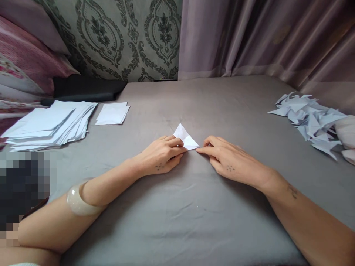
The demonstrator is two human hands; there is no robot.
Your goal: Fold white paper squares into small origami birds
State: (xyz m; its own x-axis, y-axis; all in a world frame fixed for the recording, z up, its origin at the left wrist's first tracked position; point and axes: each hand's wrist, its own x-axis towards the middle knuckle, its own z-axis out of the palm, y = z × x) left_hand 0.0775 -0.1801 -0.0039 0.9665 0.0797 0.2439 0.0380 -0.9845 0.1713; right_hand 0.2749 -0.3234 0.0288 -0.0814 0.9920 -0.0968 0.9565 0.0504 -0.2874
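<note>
At the centre of the frame, the white folded-paper triangle lies on the grey sheet, one peak pointing up the picture and its lower edge running between my hands. My left hand has its fingers bent over the left part of the paper; whether they pinch it from beneath, I cannot tell. My right hand is apart from the left and loosely curled, the index fingertip touching the right corner, the thumb off the paper. A pale bangle rings my left forearm.

Above the peak, a broad stretch of sheet runs up to the far edge, where the damask-patterned wall and the mauve curtain rise. More sheet spreads below, between my forearms.

At the left of the frame, a thick stack of white paper has uneven, fanned edges, with a smaller pile of paper squares just beside it. At the upper right, the heap of pointed paper folds sits near the curtain, well apart from my right hand.
</note>
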